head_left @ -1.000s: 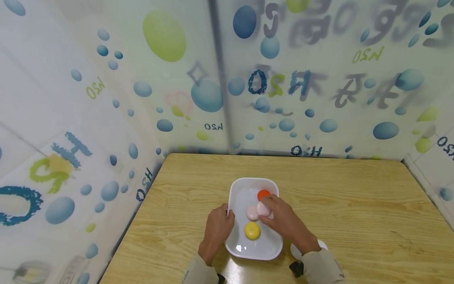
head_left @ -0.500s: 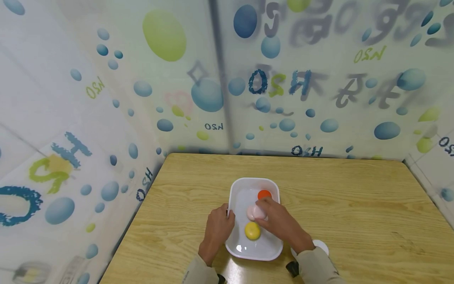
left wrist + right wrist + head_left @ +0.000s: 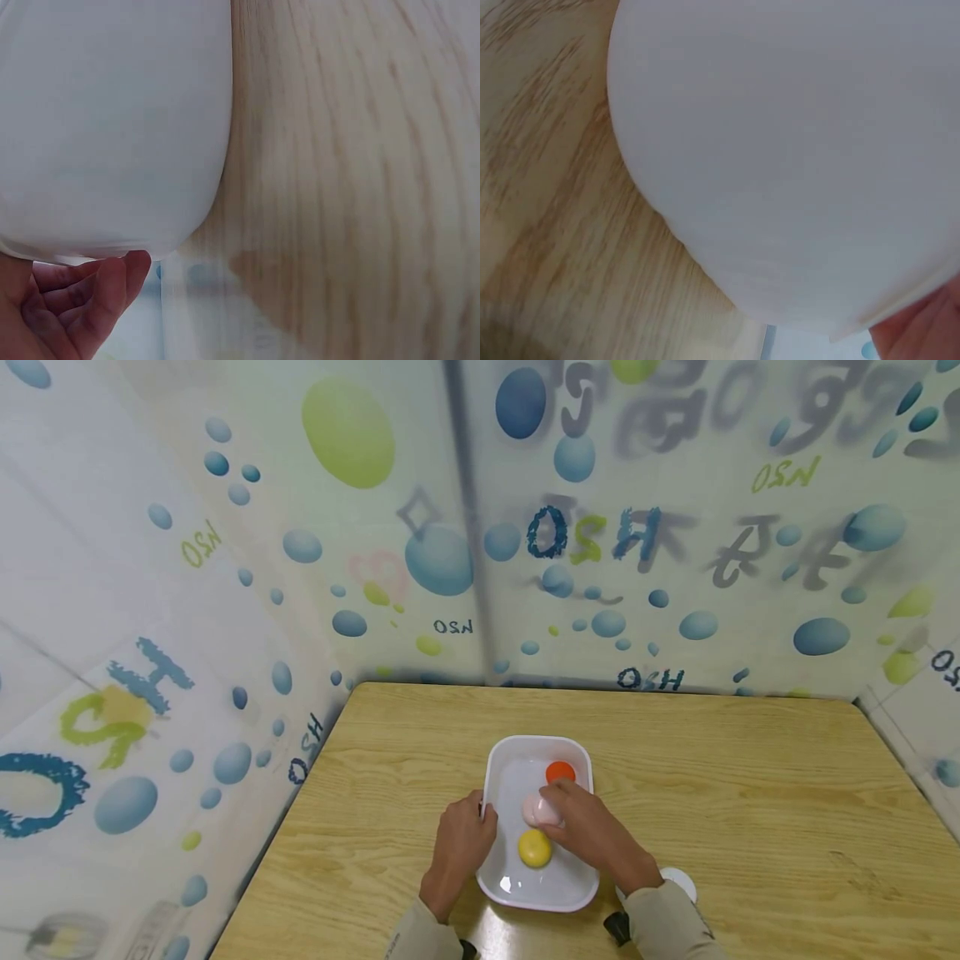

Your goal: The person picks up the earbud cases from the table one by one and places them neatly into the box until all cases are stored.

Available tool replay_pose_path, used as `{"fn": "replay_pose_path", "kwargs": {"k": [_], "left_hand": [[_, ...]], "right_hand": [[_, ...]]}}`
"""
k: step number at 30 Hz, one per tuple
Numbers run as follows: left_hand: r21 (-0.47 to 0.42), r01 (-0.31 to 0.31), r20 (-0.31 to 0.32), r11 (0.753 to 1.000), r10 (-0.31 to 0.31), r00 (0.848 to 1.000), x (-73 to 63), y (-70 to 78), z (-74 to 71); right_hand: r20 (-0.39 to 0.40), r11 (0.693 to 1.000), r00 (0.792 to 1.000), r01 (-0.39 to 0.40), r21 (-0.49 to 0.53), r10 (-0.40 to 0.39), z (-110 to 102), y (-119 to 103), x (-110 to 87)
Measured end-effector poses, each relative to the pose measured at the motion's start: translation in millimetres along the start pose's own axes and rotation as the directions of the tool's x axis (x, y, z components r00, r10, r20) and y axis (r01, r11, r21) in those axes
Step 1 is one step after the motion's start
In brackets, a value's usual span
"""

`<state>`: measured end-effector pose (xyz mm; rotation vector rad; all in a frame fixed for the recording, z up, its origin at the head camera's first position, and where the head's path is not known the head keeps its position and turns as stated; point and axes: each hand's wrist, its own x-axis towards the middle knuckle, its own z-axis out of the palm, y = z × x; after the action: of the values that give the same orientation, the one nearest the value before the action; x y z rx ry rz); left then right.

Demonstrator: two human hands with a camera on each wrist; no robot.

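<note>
In the head view, a white tray (image 3: 510, 893) lies on the table with its long side pointing away from me. My left hand (image 3: 461, 835) grips its left rim; the left wrist view shows curled fingers (image 3: 105, 300) at the tray's edge. Thumb and fingers of my right hand (image 3: 592, 827) pinch a smooth, pale pink round piece (image 3: 550, 812) inside the tray. It overlaps a second pale pink piece (image 3: 529, 808) on its left. A yellow round piece (image 3: 535, 848) lies nearer me, and an orange-red one (image 3: 560, 772) sits beyond the right hand.
Partly behind the right forearm, a white round object (image 3: 679, 883) stands on the wooden table (image 3: 750, 793). Walls printed with bubbles (image 3: 438, 560) rise behind and to the left of the table. The tray's outer wall (image 3: 780, 150) fills most of the right wrist view.
My right hand has shifted slightly left with the pinched pink piece, which now overlaps the other pink piece more. The left hand has stayed on the rim.
</note>
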<state>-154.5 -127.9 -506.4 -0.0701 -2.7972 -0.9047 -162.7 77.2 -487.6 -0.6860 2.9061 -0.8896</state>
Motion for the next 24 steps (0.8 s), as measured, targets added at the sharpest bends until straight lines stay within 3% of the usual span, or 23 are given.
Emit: {"fn": "replay_pose_path", "kwargs": {"k": [8, 14, 24], "left_hand": [[0.001, 0.0, 0.006, 1.0, 0.0, 1.0, 0.0, -0.2, 0.0], [-0.004, 0.005, 0.018, 1.0, -0.005, 1.0, -0.3, 0.2, -0.2], [-0.012, 0.002, 0.01, 1.0, -0.002, 1.0, -0.2, 1.3, -1.0]], "right_hand": [[0.038, 0.998, 0.999, -0.013, -0.06, 0.015, -0.5, -1.9, 0.6], [0.031, 0.991, 0.999, 0.035, -0.132, -0.031, -1.5, -2.6, 1.7], [-0.039, 0.999, 0.998, -0.047, -0.006, 0.047, -10.4, -3.8, -4.7]]}}
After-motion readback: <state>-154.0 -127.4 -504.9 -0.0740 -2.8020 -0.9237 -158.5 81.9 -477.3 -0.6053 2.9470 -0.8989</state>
